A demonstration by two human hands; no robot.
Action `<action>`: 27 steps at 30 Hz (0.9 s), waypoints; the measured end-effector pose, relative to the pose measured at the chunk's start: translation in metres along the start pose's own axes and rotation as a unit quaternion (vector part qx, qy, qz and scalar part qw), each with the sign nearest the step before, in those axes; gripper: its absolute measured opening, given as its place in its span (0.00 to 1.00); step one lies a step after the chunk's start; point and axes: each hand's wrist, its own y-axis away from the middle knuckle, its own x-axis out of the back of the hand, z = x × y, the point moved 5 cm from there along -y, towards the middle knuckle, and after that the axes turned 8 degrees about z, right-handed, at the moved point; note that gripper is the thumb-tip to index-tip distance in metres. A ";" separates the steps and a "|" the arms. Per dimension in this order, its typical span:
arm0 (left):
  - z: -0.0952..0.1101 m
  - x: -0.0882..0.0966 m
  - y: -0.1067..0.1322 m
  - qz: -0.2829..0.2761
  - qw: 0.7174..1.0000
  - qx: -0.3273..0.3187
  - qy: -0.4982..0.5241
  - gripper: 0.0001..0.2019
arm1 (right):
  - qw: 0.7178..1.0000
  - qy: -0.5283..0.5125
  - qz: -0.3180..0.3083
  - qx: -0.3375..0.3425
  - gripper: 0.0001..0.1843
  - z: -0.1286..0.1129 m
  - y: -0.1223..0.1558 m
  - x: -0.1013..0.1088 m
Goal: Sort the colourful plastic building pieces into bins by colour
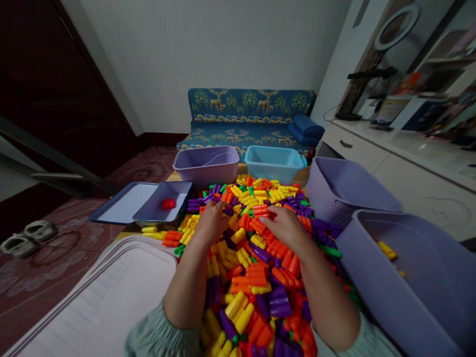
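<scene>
A big heap of small plastic toy pieces [256, 272] in orange, yellow, purple and green spreads between my arms. Many look like short rounded rods joined side by side. My right hand [285, 225] is over the heap's middle, with thumb and forefinger closed about the end of an orange plastic piece [260, 210]. To its left, my left hand [213, 220] reaches down at the heap beside yellow and orange pieces. Its fingers are apart and slightly bent, and I see nothing held in them; the fingertips are partly hidden.
A purple bin [206, 173] and a light blue bin [275, 171] stand behind the heap. Two more purple bins [334, 191] line the right, the nearer holding yellow pieces [387, 250]. At left sit an open case [148, 210] with red pieces [168, 204] and stacked white lids [122, 297].
</scene>
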 end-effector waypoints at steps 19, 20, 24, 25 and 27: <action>0.005 -0.005 0.001 -0.037 0.997 -0.006 0.061 0.15 | 0.999 -0.044 0.021 -0.008 0.07 0.012 -0.003 -0.001; 0.006 -0.003 0.000 -0.030 0.997 -0.001 0.069 0.14 | 0.999 -0.045 0.029 -0.006 0.07 0.010 -0.002 -0.001; 0.018 0.006 -0.003 0.028 0.995 -0.041 0.091 0.14 | 0.997 -0.055 0.046 0.003 0.07 0.004 -0.002 0.000; 0.023 0.007 -0.003 0.042 0.992 -0.067 0.101 0.15 | 0.997 -0.053 0.057 0.005 0.07 0.004 -0.003 0.002; 0.032 0.007 0.000 0.046 0.984 -0.113 0.127 0.16 | 0.994 -0.034 0.098 0.017 0.08 0.006 -0.004 0.009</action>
